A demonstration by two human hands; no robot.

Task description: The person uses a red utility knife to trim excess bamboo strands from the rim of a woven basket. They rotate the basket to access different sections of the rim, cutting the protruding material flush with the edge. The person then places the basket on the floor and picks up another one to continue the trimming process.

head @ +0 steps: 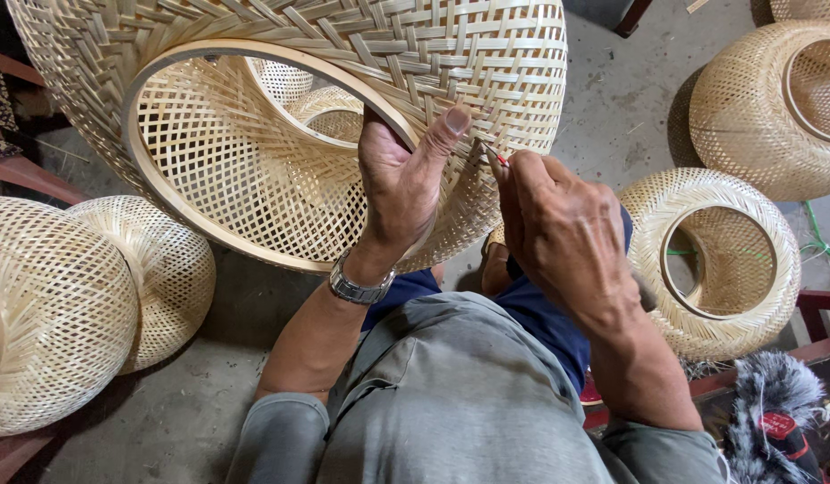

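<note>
The large pale woven bamboo basket with a round hoop rim (280, 125) sits tipped up in front of you, its mouth facing you and leftward, resting over your lap above the grey concrete floor (612, 99). The working spot is the outer weave just right of the rim, and both your hands meet there. Your left hand (402, 184) comes up from below: the four fingers hook over the rim and vanish inside the basket, while the thumb (446, 130) lies flat on the outside weave, so the rim is pinched firmly between them. Your right hand (563, 229) lies just beside it, to the right, curled nearly closed around a small thin tool with a red tip (496, 157); the tip points up and left, touching or all but touching the weave near your left thumb — cannot tell which. The tool's handle is hidden in the fist. Farther out: a silver metal wristwatch (359, 287) on your left wrist, a smaller pale bamboo basket with a hoop opening (715, 260) at right, another domed one (765, 108) above it, and two domed baskets (83, 296) at left on the floor.
</note>
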